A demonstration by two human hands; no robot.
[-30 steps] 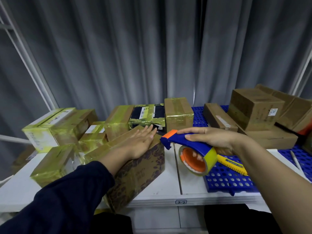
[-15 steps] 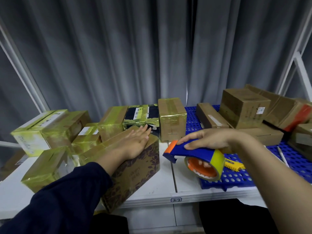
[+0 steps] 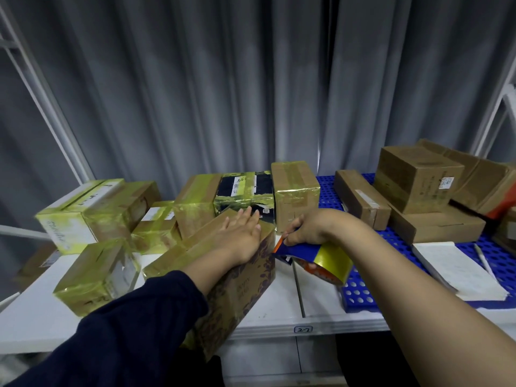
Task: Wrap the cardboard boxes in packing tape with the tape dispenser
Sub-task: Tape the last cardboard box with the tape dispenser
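Observation:
A patterned cardboard box (image 3: 243,291) with yellowish tape across its top lies at the front edge of the white table (image 3: 279,311). My left hand (image 3: 240,233) rests flat on its top, fingers straight. Just right of the box, my right hand (image 3: 310,227) grips the blue and orange tape dispenser (image 3: 315,258), whose yellow tape roll hangs below my wrist. The dispenser's orange nose touches or nearly touches the box's right top corner.
Several tape-wrapped boxes (image 3: 95,210) crowd the table's left and back. Plain cardboard boxes (image 3: 416,177) are stacked on a blue perforated mat (image 3: 497,255) at right, beside a white pad (image 3: 458,272) and a pen (image 3: 484,261). Grey curtain hangs behind.
My right hand has carried the dispenser left to the box's right top corner. The camera view swung left and down. My left hand stays flat on the box.

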